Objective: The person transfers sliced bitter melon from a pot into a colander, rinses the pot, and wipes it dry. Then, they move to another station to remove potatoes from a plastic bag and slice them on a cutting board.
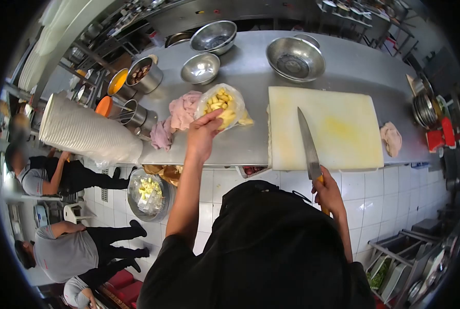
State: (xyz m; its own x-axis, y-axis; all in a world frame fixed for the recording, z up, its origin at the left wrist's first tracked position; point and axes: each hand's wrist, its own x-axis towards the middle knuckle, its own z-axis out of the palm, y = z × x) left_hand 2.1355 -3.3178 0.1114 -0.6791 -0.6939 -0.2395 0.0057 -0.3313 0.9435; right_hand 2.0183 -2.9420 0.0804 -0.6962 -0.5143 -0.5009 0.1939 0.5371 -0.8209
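My left hand [203,135] is closed at the near edge of a clear plastic bag [239,98], its fingertips among the yellow pieces [219,100]. Some of that edge is hidden under the fingers. A few more yellow pieces [246,119] lie at the bag's right side. In my right hand [329,193] is a large kitchen knife [307,136], gripped by its yellow handle. The blade points away from me over the left part of a thick white cutting board [356,105], which carries yellow stains.
Pink cloths [183,109] lie left of the bag. Steel bowls [296,59] stand at the back, metal pots [145,74] at left. A stack of white containers [83,129] juts over the table's left. A bin [150,195] stands on the floor. Other people [67,250] are at left.
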